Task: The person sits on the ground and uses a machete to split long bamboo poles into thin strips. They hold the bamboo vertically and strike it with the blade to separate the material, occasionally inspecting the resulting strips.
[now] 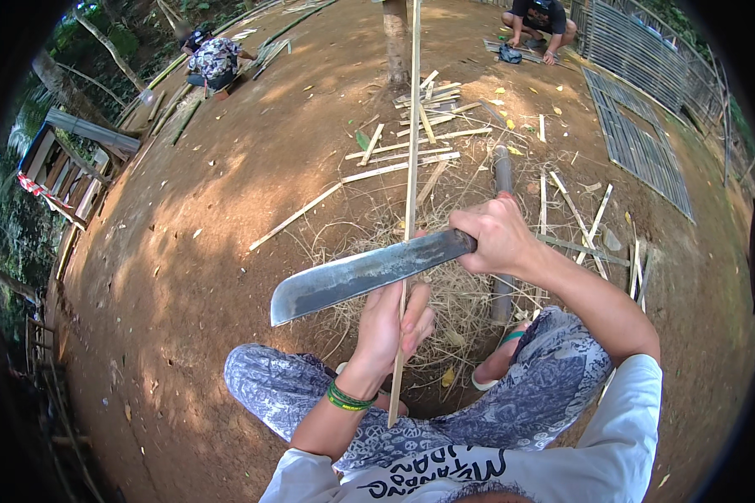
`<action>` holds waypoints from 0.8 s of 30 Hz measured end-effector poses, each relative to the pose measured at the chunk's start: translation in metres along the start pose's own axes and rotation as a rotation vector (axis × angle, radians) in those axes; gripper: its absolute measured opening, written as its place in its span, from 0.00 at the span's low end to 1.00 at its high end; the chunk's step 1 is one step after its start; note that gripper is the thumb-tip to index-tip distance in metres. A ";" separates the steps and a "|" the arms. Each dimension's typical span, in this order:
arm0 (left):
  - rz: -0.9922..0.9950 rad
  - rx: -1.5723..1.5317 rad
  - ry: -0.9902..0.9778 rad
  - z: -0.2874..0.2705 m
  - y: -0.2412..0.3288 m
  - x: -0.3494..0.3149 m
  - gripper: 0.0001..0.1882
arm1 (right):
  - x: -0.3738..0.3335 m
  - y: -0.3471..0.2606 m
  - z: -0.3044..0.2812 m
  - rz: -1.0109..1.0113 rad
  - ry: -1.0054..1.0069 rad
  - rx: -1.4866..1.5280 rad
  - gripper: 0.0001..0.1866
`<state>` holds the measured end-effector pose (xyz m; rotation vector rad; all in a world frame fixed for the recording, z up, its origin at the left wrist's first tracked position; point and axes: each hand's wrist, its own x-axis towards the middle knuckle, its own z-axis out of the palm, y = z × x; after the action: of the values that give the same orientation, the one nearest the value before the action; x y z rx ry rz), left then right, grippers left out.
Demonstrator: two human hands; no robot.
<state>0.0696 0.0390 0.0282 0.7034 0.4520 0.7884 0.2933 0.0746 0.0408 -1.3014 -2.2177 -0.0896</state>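
Observation:
My right hand (497, 235) is closed round the handle of a machete (369, 272), whose broad dark blade points left with its pale edge toward me. The blade crosses over a long, thin bamboo strip (412, 151). Below the blade, my left hand (394, 325) grips that strip near its lower end, fingers curled round it. The strip runs from between my knees up past the top of the picture. Where blade and strip cross, I cannot tell if they touch. The machete's handle is mostly hidden in my fist.
Shavings (453, 310) lie heaped between my feet, beside a dark round pole (502, 176). Split bamboo pieces (428, 126) are scattered ahead, near a tree trunk (396, 42). One person (214, 63) crouches at far left, another (541, 21) at far right. A slatted bamboo panel (637, 138) lies right.

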 end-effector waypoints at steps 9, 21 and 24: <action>-0.057 -0.086 -0.032 -0.003 0.001 -0.024 0.28 | 0.008 0.038 -0.003 0.270 0.042 -0.041 0.05; -0.092 -0.087 0.004 -0.013 0.002 -0.007 0.27 | -0.011 0.004 0.011 -0.104 0.052 -0.082 0.06; -0.091 -0.073 -0.011 -0.010 0.000 -0.021 0.27 | 0.000 0.021 0.009 0.245 -0.034 0.002 0.06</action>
<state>0.0500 0.0268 0.0239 0.6148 0.4407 0.7114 0.3068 0.0886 0.0291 -1.5727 -2.0666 0.0271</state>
